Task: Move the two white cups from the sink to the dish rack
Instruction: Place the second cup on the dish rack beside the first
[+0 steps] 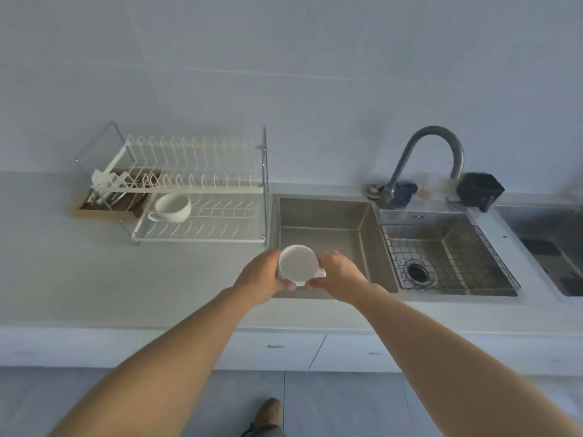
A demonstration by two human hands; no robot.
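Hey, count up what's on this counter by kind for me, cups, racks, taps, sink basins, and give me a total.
Cups: 2, one in the rack, one held in both hands
Racks: 1
Taps: 1
Sink basins: 2, left and right, with a wire grid
Total: 6

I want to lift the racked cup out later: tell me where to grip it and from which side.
Grip the cup by its handle, coming from the front left. It lies tilted on the rack's lower tier with the handle sticking out toward the front left, free of the wires, and its mouth facing up and back. The upper tier overhangs from behind, so a low frontal approach looks clearest.
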